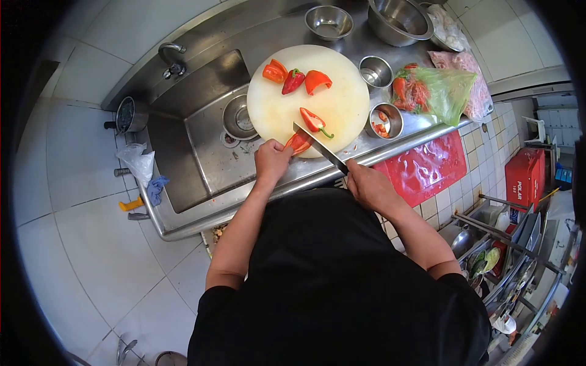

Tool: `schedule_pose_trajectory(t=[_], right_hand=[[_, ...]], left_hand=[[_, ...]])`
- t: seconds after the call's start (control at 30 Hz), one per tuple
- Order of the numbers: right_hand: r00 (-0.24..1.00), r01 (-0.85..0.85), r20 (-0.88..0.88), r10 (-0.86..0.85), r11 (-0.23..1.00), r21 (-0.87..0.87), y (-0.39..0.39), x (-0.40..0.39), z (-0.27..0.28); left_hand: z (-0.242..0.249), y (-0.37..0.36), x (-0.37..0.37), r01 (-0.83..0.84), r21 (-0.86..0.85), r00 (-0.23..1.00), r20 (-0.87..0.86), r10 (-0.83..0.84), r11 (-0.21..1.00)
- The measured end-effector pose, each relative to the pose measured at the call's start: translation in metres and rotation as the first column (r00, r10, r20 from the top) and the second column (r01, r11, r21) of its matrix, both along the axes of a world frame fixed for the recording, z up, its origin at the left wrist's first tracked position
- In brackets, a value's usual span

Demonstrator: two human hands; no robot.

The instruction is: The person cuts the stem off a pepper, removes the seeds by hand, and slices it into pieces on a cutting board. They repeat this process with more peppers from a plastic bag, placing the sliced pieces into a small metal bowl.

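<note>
My right hand (365,183) grips the handle of a kitchen knife (326,152), whose blade points up and left over the near part of a round white cutting board (274,110). At the board's near edge, my left hand (272,161) has its fingers closed on a piece of red pepper (298,144), right beside the blade. Just beyond the knife lies a halved red pepper (312,119) with its green stem. Farther up the board are a whole dark red pepper (293,81) and two cut pepper pieces, one left (275,71) and one right (317,82).
Right of the board, a small metal bowl (386,116) holds red pepper bits, near another bowl (376,71) and a green plastic bag (448,91). A sink (183,158) lies left. Larger bowls (400,24) stand behind. A red board (427,168) is below the counter edge.
</note>
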State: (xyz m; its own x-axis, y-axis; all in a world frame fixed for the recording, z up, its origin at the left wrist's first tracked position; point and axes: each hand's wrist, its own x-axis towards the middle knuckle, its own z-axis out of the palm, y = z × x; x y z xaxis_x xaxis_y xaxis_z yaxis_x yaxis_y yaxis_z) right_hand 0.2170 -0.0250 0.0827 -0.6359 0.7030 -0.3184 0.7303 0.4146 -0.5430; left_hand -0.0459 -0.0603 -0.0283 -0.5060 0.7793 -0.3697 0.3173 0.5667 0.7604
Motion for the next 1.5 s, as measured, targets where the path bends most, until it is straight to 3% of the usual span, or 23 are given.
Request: schedule_pose_trajectory(t=[0.4, 0.5, 0.57, 0.67, 0.77, 1.0, 1.07, 1.1, 1.17, 1.2, 1.27, 1.4, 1.47, 1.5], right_hand=[[0.996, -0.075, 0.047, 0.079, 0.994, -0.076, 0.007, -0.005, -0.024], [0.997, -0.073, 0.022, 0.075, 0.994, -0.077, 0.009, -0.005, -0.023], [1.000, 0.023, 0.006, -0.023, 0.994, -0.107, 0.009, -0.004, -0.017], [0.988, 0.134, -0.052, -0.142, 0.981, -0.141, 0.008, 0.005, -0.013], [0.979, 0.166, -0.088, -0.182, 0.973, -0.162, 0.011, 0.009, 0.005], [0.996, 0.085, 0.042, -0.082, 0.993, -0.079, 0.013, 0.024, -0.003], [0.990, 0.143, 0.011, -0.143, 0.989, 0.033, 0.013, 0.026, -0.011], [0.989, 0.146, 0.009, -0.146, 0.989, 0.032, 0.014, 0.026, -0.008], [0.977, 0.211, -0.005, -0.212, 0.977, -0.019, 0.016, 0.026, 0.000], [0.976, 0.217, -0.007, -0.218, 0.976, -0.021, 0.015, 0.028, 0.001], [0.974, 0.224, -0.018, -0.224, 0.974, -0.024, 0.013, 0.033, 0.001], [0.971, 0.225, -0.070, -0.230, 0.972, -0.073, 0.008, 0.040, 0.000], [0.965, 0.206, -0.137, -0.224, 0.970, -0.133, 0.005, 0.042, 0.000], [0.964, 0.208, -0.139, -0.226, 0.969, -0.134, 0.003, 0.041, -0.001]], left_hand=[[-0.006, -0.005, -0.001, -0.009, -0.041, 0.999, 0.047, 0.011, 0.999], [-0.003, -0.012, -0.004, 0.038, -0.029, 0.999, -0.037, -0.039, 0.999], [0.011, -0.015, -0.007, 0.084, 0.051, 0.982, -0.173, -0.074, 0.995], [0.003, -0.016, -0.020, 0.082, 0.129, 0.969, -0.244, -0.049, 0.988], [0.011, -0.005, -0.024, -0.038, 0.176, 0.989, -0.136, 0.063, 0.984], [0.011, 0.036, -0.036, -0.038, 0.175, 0.969, -0.233, 0.079, 0.984], [0.016, 0.039, -0.037, 0.092, 0.028, 0.949, -0.304, -0.079, 0.995], [0.022, 0.039, -0.036, 0.095, 0.027, 0.948, -0.307, -0.083, 0.995], [0.034, 0.036, -0.030, 0.187, -0.076, 0.849, -0.489, -0.200, 0.979], [0.032, 0.036, -0.027, 0.193, -0.079, 0.847, -0.490, -0.206, 0.978], [0.025, 0.037, -0.023, 0.353, 0.131, 0.745, -0.639, -0.193, 0.926], [0.025, 0.053, -0.020, 0.432, 0.108, 0.753, -0.591, -0.291, 0.896], [0.032, 0.061, -0.025, 0.396, -0.045, 0.846, -0.372, -0.383, 0.917], [0.025, 0.064, -0.029, 0.398, -0.047, 0.844, -0.374, -0.386, 0.916]])
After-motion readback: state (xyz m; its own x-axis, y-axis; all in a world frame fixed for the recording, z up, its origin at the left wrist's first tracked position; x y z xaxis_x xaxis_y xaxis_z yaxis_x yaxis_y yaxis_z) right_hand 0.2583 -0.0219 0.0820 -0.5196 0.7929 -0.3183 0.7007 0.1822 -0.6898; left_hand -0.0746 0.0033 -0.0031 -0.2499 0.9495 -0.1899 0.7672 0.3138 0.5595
